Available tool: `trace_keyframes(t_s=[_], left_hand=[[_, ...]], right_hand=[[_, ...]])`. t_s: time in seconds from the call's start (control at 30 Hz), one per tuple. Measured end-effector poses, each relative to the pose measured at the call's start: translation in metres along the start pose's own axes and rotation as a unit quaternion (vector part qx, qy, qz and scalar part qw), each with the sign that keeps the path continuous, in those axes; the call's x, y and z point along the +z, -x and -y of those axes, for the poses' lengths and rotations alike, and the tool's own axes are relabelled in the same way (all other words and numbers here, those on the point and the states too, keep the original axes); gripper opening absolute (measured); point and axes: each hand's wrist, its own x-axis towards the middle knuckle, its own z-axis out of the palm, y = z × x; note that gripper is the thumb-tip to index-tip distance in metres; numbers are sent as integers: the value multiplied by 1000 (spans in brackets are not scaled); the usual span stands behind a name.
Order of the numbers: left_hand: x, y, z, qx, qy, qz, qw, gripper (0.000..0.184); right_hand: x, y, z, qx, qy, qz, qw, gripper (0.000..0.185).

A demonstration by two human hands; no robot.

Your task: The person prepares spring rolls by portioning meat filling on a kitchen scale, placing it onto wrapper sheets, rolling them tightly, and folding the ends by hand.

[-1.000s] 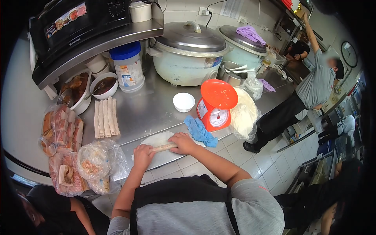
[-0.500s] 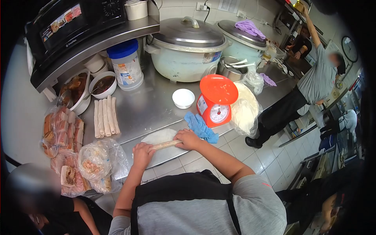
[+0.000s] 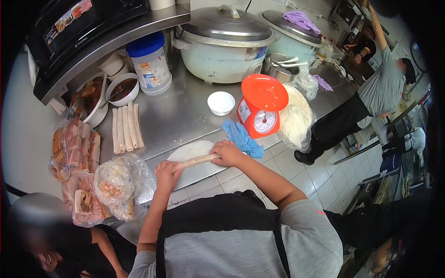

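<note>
Currently mid-roll, I think: my left hand (image 3: 166,176) and right hand (image 3: 227,153), half-curled, grip the roll (image 3: 197,162) by the white sheet (image 3: 191,149); turning it needs even pressure.

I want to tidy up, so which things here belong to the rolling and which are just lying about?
Seemingly in use:
roll, held by left hand and right hand
pale sheet
lined-up rolls
perhaps bagged mixture

Apparently just lying about:
blue cloth
purple cloths
blue-lidded tub
red scale, probably
</note>
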Motion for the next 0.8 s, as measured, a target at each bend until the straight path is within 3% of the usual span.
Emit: trace_keyframes(t_s=[0.33,0.4,0.6,0.8], left_hand=[[0,10,18,-13,-27,-25,999,28],[3,11,26,-6,-30,-22,999,27],[-7,8,3,-14,-73,-27,997,33],[27,3,-30,58,-25,-53,997,40]], right_hand=[[-11,4,-4,4,15,20,1000,26],[1,3,-18,-31,-4,-30,999,25],[-11,0,-15,-25,24,-8,999,36],[-44,-66,-12,93,151,-181,967,55]])
